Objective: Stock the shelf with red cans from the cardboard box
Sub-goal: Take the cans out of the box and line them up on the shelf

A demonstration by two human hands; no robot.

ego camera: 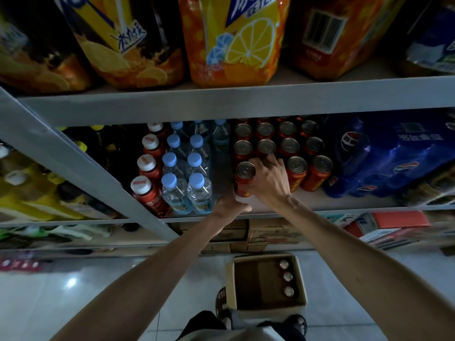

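Note:
Several red cans (296, 166) with silver tops stand in rows on the middle shelf (320, 201). My left hand (227, 205) grips the base of a red can (245, 177) at the front left of the rows. My right hand (268, 179) is curled over a second can right beside it; that can is hidden under my fingers. On the floor below, the open cardboard box (267, 283) holds three cans (286, 276) lined along its right side.
Water bottles with blue caps (187, 183) and red bottles with white caps (147, 190) stand left of the cans. A blue wrapped cola pack (384, 153) lies to the right. Big orange tea bottles (234, 40) fill the upper shelf. A grey diagonal brace (81, 163) crosses at left.

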